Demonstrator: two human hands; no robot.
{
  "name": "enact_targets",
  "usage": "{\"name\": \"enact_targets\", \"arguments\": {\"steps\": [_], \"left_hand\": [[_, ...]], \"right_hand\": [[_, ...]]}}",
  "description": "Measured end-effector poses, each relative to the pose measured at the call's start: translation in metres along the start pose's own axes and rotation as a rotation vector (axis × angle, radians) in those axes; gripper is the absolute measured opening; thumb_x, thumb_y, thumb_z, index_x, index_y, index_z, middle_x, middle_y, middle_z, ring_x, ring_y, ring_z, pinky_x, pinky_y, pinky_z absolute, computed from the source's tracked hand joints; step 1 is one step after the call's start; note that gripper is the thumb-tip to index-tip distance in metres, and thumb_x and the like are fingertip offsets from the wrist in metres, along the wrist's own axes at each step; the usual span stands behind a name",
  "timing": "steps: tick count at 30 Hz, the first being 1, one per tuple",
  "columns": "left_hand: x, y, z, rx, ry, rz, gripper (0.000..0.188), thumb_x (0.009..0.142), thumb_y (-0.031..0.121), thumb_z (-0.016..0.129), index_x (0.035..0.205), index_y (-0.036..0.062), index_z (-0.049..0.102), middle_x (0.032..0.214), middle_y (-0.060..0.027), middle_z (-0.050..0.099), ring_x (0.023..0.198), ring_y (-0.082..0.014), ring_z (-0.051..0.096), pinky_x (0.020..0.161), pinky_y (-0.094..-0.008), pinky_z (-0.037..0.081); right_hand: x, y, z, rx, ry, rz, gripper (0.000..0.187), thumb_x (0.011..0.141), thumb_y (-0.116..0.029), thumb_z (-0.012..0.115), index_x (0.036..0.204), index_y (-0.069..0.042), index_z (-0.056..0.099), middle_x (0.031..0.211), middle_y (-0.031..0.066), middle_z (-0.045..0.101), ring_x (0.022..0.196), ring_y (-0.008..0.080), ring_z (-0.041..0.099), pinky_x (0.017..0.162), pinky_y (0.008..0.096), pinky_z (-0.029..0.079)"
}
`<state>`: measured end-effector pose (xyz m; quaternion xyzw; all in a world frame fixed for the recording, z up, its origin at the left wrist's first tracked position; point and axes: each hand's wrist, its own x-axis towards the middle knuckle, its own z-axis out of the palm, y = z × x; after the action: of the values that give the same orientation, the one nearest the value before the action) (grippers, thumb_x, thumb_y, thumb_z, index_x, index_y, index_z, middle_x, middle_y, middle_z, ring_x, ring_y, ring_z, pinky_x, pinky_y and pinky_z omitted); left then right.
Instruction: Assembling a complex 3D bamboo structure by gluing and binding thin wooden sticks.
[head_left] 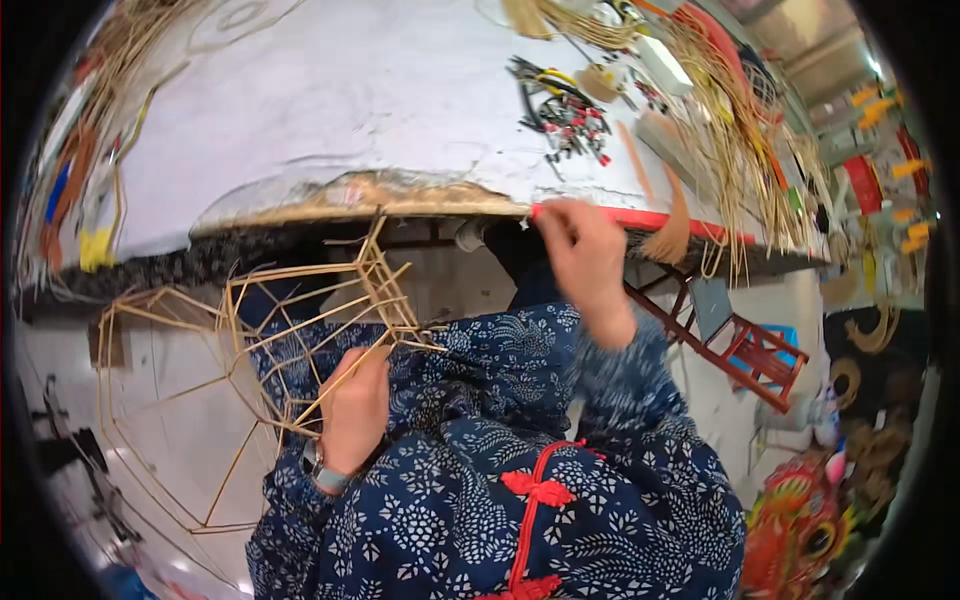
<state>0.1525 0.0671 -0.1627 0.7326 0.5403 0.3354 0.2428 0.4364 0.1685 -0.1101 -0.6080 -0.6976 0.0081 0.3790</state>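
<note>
A lantern-like frame of thin bamboo strips (385, 285), tied at the joints, rests across my lap and reaches out to the left. My left hand (355, 405) is closed round one of its strips, near the frame's right end. At the red-trimmed part of the table edge, my right hand (590, 260) is raised with its fingers curled together, apart from the frame. Whatever lies in those fingers, if anything, is too small or hidden to make out.
The white table (380, 90) has a chipped front edge. On it lie a heap of small black and red pieces (575, 125) and bundles of long strips (735, 150). A pale fibre tuft (668, 240) hangs over the edge. A brown wooden chair (765, 365) stands at the right.
</note>
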Motion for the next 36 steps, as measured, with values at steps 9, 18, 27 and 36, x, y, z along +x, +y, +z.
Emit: {"name": "enact_targets", "arguments": {"steps": [9,18,27,36], "left_hand": [[0.022,0.007,0.005,0.230,-0.022,0.032,0.018,0.085,0.001,0.064,0.103,0.0010,0.067,0.091,-0.0180,0.066,0.080,-0.0371,0.064,0.071,-0.0411,0.052],[0.028,0.059,-0.033,0.272,-0.091,0.134,0.022,0.082,0.004,0.070,0.103,-0.0018,0.067,0.102,-0.0171,0.067,0.090,-0.0352,0.065,0.076,-0.0396,0.053],[0.066,0.076,-0.028,0.084,0.059,0.214,0.020,0.080,-0.002,0.069,0.101,-0.0030,0.068,0.102,-0.0157,0.068,0.092,-0.0337,0.065,0.081,-0.0390,0.052],[0.076,0.056,-0.019,-0.011,0.249,0.193,0.022,0.081,-0.006,0.067,0.102,-0.0006,0.070,0.100,-0.0133,0.069,0.091,-0.0295,0.067,0.077,-0.0357,0.054]], "right_hand": [[0.058,0.240,-0.055,-0.476,0.073,0.172,0.019,0.080,-0.018,0.071,0.083,0.000,0.072,0.083,0.0190,0.069,0.079,0.0380,0.067,0.070,0.0443,0.053],[0.072,0.245,-0.039,-0.700,0.033,0.236,0.015,0.078,-0.019,0.066,0.078,-0.006,0.074,0.083,0.0186,0.070,0.082,0.0398,0.067,0.074,0.0478,0.054],[0.072,0.228,-0.053,-0.613,0.022,0.289,0.013,0.079,-0.017,0.065,0.077,-0.008,0.073,0.084,0.0168,0.070,0.082,0.0382,0.067,0.073,0.0484,0.053],[0.062,0.209,-0.062,-0.570,0.127,0.162,0.012,0.082,-0.015,0.066,0.084,-0.005,0.070,0.086,0.0166,0.069,0.079,0.0360,0.066,0.072,0.0457,0.053]]}}
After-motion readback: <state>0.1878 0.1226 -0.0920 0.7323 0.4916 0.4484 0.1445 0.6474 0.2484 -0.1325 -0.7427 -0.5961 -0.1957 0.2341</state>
